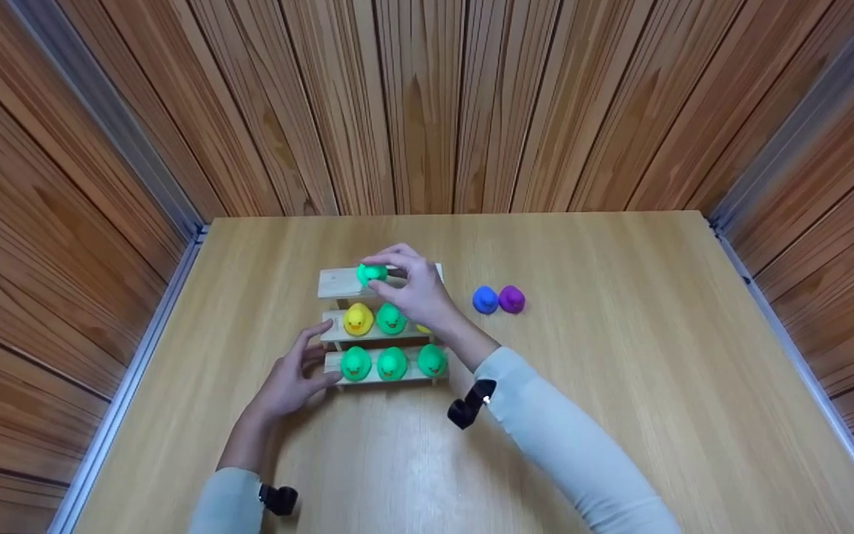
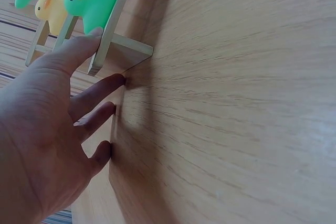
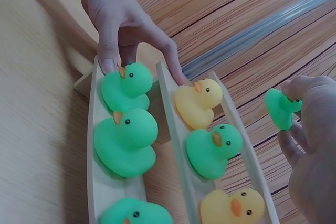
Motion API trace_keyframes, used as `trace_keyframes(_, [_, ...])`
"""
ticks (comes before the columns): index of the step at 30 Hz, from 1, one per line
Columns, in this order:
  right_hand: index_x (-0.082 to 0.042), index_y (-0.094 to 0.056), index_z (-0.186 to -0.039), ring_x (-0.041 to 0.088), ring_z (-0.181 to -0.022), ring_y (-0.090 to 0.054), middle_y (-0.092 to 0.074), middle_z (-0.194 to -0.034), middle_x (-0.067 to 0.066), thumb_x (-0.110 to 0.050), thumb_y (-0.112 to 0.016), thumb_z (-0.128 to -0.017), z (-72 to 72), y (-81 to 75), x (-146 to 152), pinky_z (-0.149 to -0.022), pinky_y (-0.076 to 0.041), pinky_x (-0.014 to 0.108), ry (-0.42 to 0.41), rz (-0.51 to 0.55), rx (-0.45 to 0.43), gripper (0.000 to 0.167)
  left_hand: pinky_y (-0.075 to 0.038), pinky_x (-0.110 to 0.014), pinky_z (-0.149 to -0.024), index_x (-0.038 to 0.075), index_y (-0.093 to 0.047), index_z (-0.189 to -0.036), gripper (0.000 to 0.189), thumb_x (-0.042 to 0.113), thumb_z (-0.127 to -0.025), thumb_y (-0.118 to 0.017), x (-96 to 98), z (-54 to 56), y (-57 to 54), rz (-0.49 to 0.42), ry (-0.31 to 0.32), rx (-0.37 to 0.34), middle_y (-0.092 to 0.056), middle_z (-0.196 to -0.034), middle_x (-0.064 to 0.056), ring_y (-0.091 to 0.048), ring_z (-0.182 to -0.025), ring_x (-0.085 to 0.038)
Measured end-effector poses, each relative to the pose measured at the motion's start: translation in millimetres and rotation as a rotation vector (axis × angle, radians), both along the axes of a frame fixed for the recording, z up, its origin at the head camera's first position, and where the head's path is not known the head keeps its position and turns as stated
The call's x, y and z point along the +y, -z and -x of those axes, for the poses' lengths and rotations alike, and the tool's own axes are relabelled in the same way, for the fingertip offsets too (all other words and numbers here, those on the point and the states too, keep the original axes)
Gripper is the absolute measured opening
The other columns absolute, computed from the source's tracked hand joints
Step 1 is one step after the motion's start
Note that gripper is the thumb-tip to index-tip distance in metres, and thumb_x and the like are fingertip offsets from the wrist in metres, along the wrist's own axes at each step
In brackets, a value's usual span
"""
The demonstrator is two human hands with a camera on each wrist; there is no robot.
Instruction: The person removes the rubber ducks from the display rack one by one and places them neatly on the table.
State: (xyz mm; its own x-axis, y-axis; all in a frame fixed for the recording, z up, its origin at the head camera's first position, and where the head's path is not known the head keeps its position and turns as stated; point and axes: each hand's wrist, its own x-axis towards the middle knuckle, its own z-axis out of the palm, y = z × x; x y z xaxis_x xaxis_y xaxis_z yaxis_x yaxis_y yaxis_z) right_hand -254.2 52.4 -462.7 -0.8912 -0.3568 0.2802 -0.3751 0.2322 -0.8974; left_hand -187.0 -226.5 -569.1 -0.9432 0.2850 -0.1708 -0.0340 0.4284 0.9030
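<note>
A wooden three-tier rack carries small rubber ducks. My right hand pinches a green rubber duck between thumb and fingers at the top tier; the right wrist view shows this duck too. The left hand spreads at the rack's left end, its thumb at the bottom tier and its index finger at the middle one. On the middle tier stand a yellow duck, a green duck and another yellow duck, mostly hidden by my right hand from above. The bottom tier holds three green ducks.
Right of the rack, a blue duck and a purple duck sit side by side on the wooden table. Wood-plank walls enclose the back and sides, with metal rails along the side edges.
</note>
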Motion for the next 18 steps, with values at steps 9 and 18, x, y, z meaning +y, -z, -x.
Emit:
trace_keyframes(9, [0.002, -0.077, -0.137, 0.035, -0.129, -0.074, -0.070, -0.136, 0.022, -0.006, -0.080, -0.104, -2.8, -6.2, 17.5, -0.114, -0.064, 0.043, 0.020, 0.009, 0.066, 0.034, -0.035, -0.071, -0.136, 0.036, -0.035, -0.173, 0.086, 0.015, -0.104, -0.082, 2.3, -0.2, -1.0, 0.007, -0.025, -0.005, -0.048, -0.177, -0.022, -0.049, -0.164, -0.047])
trace_keyframes(18, [0.003, -0.079, -0.133, 0.036, -0.127, -0.074, -0.072, -0.134, 0.023, -0.003, -0.081, -0.102, -6.0, -9.1, 41.6, -0.112, -0.065, 0.046, 0.055, 0.012, 0.098, 0.032, -0.034, -0.070, -0.137, 0.039, -0.035, -0.172, 0.086, 0.015, -0.104, -0.082, 2.3, 0.6, -0.8, 0.015, -0.033, -0.024, -0.048, -0.178, -0.019, -0.048, -0.165, -0.045])
